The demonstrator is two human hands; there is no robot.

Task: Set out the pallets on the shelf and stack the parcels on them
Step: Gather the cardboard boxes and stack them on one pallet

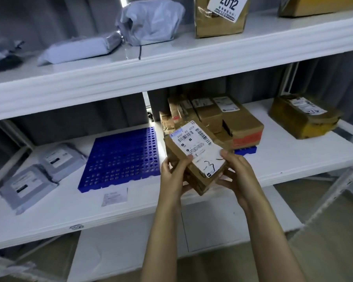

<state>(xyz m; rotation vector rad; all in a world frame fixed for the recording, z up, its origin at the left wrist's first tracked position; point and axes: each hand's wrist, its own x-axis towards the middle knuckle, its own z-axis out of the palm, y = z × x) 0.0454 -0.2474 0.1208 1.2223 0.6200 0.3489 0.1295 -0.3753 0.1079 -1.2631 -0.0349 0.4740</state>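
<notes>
Head view: brown cardboard parcel (194,159), white barcode label, tilted.

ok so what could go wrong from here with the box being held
1. The cardboard box is tilted in the air near the front edge of the shelf. The left grip and right grip hold only its near end, so it might slip and drop.
2. The stacked boxes on the right look crowded and uneven, so adding it there could topple some. The empty blue pallet seems safer.
</notes>
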